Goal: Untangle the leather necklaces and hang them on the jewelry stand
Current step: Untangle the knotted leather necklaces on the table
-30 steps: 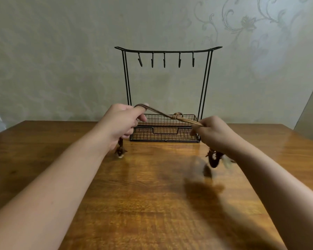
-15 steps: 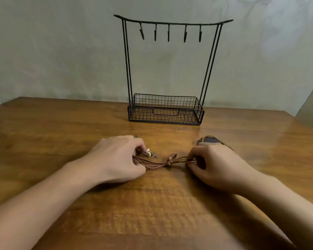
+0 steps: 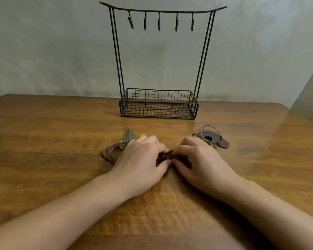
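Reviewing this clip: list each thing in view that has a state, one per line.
jewelry stand: upright, all five hooks bare.
basket: nothing visible inside.
knot: still tied, pinched from both sides.
left hand: grip closed on knot.
right hand: grip closed on knot.
leaf pendant: flat on table.
disc pendant: flat on table.
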